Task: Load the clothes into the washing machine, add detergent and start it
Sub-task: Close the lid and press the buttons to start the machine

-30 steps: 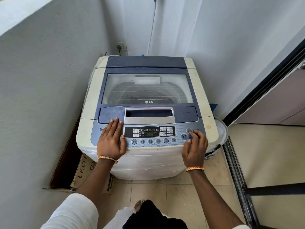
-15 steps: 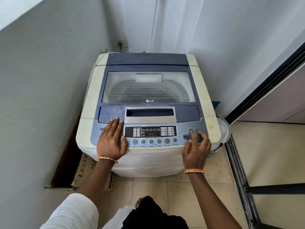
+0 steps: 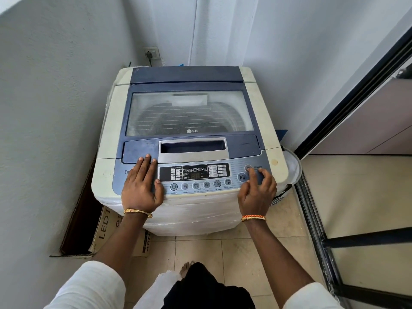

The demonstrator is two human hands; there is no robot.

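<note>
Closed washing machine (image 3: pixel 189 112), left hand (image 3: pixel 140 186) flat on its panel, right hand (image 3: pixel 256 192) fingertip on power button (image 3: pixel 248 167).

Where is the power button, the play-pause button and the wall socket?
power button (image 3: pixel 248 167), head view, on its round face by the fingertip.
play-pause button (image 3: pixel 242 177), head view, on its middle symbol.
wall socket (image 3: pixel 152 52), head view, on its white plate.

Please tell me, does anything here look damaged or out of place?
Mostly normal. The washing machine has yellowed, stained side panels, and its lid window looks cloudy. A flattened cardboard box is wedged between the machine and the wall. Nothing looks spilled.
</note>
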